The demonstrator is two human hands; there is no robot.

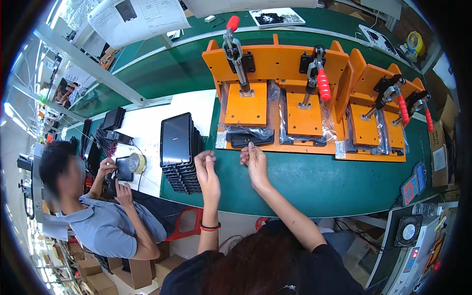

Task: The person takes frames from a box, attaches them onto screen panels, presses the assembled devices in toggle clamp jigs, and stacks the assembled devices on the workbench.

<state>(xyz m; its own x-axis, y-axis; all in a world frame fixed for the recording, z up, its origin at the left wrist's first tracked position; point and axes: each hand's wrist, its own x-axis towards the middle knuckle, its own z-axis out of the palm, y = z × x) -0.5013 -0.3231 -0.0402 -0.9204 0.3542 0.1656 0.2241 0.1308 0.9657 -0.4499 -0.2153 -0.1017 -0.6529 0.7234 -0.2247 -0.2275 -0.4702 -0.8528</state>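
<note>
My left hand (207, 177) is raised beside a stack of black plastic frames or trays (178, 142). Its fingers curl loosely, the thumb stands apart, and nothing shows in it. My right hand (256, 164) is at the front of the leftmost clamp station, fingers drawn together. Its fingertips meet the near edge of a flat black part (239, 140), and anything small between them cannot be made out. That part sticks out from under an orange press plate (246, 109) edged with clear film. Above this plate rises a toggle clamp with a red handle (232, 23).
To the right, more orange press plates (305, 115) stand under red-handled clamps (323, 84). At left, a co-worker (105, 216) handles a dark part by a tape roll (137, 162). A blue-grey control box (413, 183) sits at the bench's right edge. Papers (140, 22) hang above.
</note>
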